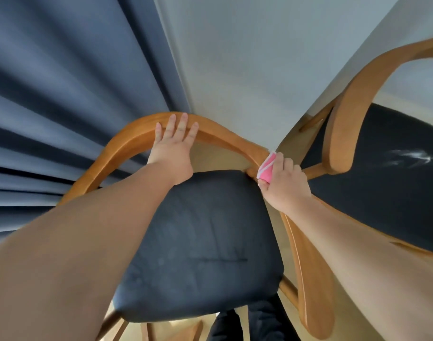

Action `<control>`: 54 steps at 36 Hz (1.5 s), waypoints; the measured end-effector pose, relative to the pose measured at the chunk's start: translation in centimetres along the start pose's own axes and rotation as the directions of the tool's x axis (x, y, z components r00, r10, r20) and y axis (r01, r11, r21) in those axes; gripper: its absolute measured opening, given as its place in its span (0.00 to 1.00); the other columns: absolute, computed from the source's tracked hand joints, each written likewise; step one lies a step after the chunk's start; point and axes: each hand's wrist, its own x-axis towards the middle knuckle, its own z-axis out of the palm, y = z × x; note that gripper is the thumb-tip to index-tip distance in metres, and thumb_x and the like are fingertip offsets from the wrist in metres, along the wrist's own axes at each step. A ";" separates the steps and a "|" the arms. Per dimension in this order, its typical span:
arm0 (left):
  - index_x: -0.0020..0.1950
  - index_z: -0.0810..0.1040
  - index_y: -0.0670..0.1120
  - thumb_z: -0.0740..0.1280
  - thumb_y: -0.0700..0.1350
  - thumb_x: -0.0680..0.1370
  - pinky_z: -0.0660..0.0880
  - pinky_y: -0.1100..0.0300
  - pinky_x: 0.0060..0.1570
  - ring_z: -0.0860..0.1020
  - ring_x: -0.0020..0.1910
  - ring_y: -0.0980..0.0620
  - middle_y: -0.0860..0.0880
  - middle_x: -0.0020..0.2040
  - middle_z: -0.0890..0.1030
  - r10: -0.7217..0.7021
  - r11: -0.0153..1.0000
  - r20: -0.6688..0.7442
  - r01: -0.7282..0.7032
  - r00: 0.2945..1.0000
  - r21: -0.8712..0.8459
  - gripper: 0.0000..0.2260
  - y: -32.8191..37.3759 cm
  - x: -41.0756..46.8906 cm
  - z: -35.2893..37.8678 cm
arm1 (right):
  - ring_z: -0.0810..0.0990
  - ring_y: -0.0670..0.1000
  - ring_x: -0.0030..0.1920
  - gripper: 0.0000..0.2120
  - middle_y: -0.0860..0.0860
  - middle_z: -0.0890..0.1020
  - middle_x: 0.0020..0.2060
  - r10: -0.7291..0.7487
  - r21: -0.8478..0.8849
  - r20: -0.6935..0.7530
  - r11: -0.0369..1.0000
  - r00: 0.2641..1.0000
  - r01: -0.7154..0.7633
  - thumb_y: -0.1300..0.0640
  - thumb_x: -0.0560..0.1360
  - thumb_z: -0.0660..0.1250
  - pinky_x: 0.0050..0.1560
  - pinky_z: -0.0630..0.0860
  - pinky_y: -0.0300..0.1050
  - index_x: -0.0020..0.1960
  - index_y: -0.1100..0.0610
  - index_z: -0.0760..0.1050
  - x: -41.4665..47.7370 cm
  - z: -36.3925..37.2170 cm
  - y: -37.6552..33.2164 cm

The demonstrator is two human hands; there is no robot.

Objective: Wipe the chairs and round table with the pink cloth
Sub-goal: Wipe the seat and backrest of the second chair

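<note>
Right hand curls round the bunched pink cloth, pressed to the right end of the wooden rail on the near chair. Left hand lies flat on the rail top, fingers spread.

Risk: the wadded cloth covers little and may skip the joint. The white smear on the right chair is easily overlooked.

Single head-worn wide-angle view, looking forward and steeply down, close above a chair, second chair at right edge, curtain and wall ahead.
</note>
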 end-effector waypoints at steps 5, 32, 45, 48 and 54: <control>0.76 0.35 0.52 0.62 0.38 0.69 0.37 0.43 0.71 0.35 0.75 0.44 0.48 0.77 0.34 -0.008 1.000 -0.015 0.008 1.000 0.006 0.46 -0.1 0.2 0.0 | 0.75 0.60 0.60 0.42 0.61 0.70 0.66 0.079 -0.016 -0.013 0.997 0.997 -0.080 0.35 0.76 0.59 0.56 0.76 0.51 0.75 0.63 0.49 -3.3 1.1 1.1; 0.77 0.37 0.47 0.61 0.38 0.72 0.35 0.55 0.71 0.35 0.75 0.52 0.48 0.77 0.35 0.403 0.907 0.041 -0.394 0.914 -0.146 0.41 14.8 -4.1 4.1 | 0.71 0.60 0.64 0.44 0.61 0.63 0.70 0.148 0.068 0.005 0.987 0.989 -0.148 0.35 0.77 0.57 0.59 0.72 0.52 0.77 0.64 0.44 -7.2 1.8 1.7; 0.76 0.35 0.48 0.62 0.37 0.72 0.41 0.55 0.74 0.42 0.76 0.53 0.53 0.77 0.35 0.416 0.902 0.064 -0.403 0.907 -0.155 0.43 15.1 -4.0 4.3 | 0.73 0.59 0.60 0.43 0.60 0.69 0.65 0.198 0.141 -0.001 0.970 0.980 -0.196 0.36 0.75 0.61 0.57 0.74 0.52 0.77 0.63 0.50 -7.8 2.0 1.9; 0.76 0.35 0.49 0.62 0.36 0.71 0.42 0.55 0.73 0.45 0.76 0.53 0.53 0.76 0.34 0.405 0.908 0.078 -0.391 0.911 -0.152 0.44 15.2 -4.0 4.2 | 0.74 0.59 0.58 0.43 0.60 0.70 0.64 0.222 0.131 0.003 0.967 0.975 -0.221 0.36 0.75 0.60 0.54 0.75 0.52 0.77 0.63 0.50 -10.0 2.4 2.3; 0.77 0.38 0.49 0.60 0.35 0.70 0.44 0.54 0.74 0.48 0.76 0.52 0.54 0.77 0.36 0.398 0.913 0.070 -0.388 0.915 -0.124 0.43 15.3 -4.1 3.6 | 0.72 0.58 0.60 0.44 0.60 0.67 0.66 0.301 0.115 0.070 0.945 0.951 -0.307 0.37 0.75 0.61 0.56 0.72 0.50 0.77 0.63 0.48 -15.3 3.3 2.7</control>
